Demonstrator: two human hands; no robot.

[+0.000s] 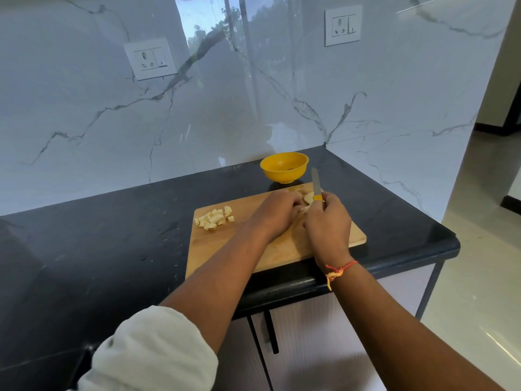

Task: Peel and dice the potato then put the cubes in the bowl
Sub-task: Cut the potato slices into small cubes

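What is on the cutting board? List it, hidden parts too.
Potato cubes piled at its left; cut potato pieces at the far edge, partly under the left hand; the right hand grips a knife. Anything beneath the hands is covered.

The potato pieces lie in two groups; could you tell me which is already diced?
The pile of cubes on the board's left side; the slices by the knife are larger and uncut.
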